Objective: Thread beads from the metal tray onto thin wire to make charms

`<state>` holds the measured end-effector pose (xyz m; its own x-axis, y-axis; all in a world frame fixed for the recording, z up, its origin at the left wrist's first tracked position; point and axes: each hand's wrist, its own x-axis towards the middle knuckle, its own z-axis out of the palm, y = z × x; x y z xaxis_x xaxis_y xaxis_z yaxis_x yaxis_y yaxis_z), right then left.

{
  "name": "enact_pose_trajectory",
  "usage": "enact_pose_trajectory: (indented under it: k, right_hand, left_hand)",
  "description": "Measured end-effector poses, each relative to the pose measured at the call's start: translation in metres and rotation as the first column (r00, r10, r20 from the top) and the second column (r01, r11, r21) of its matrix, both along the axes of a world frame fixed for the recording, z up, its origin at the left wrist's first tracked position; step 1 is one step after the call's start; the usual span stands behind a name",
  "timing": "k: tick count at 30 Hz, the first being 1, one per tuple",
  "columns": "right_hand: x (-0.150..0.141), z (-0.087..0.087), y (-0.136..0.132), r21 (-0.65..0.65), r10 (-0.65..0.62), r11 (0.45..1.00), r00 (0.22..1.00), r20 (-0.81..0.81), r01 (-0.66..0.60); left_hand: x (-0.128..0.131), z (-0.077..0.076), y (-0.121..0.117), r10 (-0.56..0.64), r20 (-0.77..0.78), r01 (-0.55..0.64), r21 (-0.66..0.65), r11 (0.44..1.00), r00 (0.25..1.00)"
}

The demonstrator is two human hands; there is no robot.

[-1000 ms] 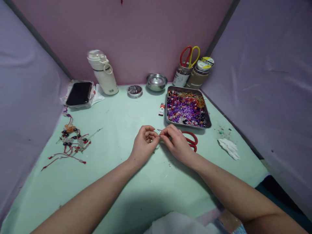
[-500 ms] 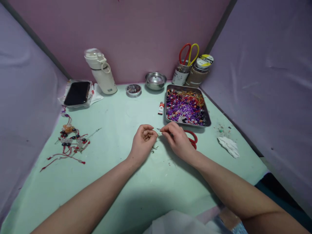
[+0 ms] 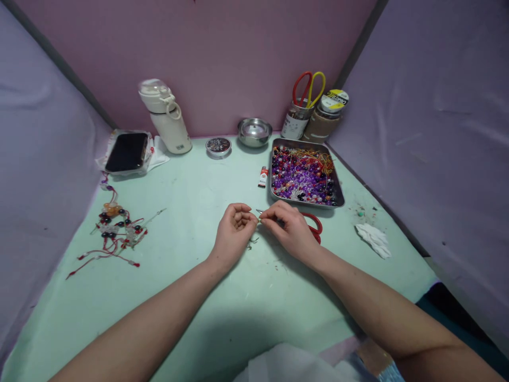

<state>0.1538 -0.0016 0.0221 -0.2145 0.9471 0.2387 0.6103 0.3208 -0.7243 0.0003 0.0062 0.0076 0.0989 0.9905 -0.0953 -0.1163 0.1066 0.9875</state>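
Note:
Near the middle of the table, my left hand (image 3: 234,228) has its thumb and forefinger pinched on a thin olive cord (image 3: 252,243), whose loose end hangs below the fingers. Close on its right, my right hand (image 3: 292,228) is curled, with thumb and forefinger pinched towards the same spot. Red-handled scissors (image 3: 317,227) lie within my right hand; their handles stick out behind it and a small metal tip shows beyond the fingers. The middle of the scissors is hidden by the hand. What sits right between the fingertips is too small to make out.
A metal tray (image 3: 308,203) of beads stands behind my right hand, a red-and-white lighter (image 3: 263,177) beside it. Beaded red cords (image 3: 115,228) lie left. Along the back are a bottle (image 3: 169,119), spool (image 3: 218,147), steel bowl (image 3: 254,132) and jars (image 3: 294,124). Crumpled tissue (image 3: 373,240) lies right.
My right fingertips have come slightly closer to my left fingertips, and the right fingers have shifted a little. My left hand stays almost in place.

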Motion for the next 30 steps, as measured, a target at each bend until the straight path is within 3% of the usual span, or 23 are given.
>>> enact_pose_trajectory:
  k: [20, 24, 30]
  right_hand:
    - [-0.0035, 0.0003, -0.0015, 0.029, -0.020, 0.999, 1.000, -0.019, 0.021]
    - [-0.0048, 0.0007, -0.0003, -0.047, -0.042, 0.998, 0.996, -0.081, 0.038]
    - [-0.0038, -0.0005, 0.0015, -0.280, -0.067, 0.960, 0.957, -0.282, -0.016]
  left_hand:
    - [0.0008, 0.0005, -0.0019, -0.048, -0.011, 0.048, 0.008, 0.999, 0.999]
    - [0.0009, 0.0021, -0.0032, -0.059, 0.001, 0.059, 0.014, 0.998, 0.998]
    - [-0.0002, 0.0025, -0.0038, -0.062, 0.058, 0.061, 0.024, 0.998, 0.996]
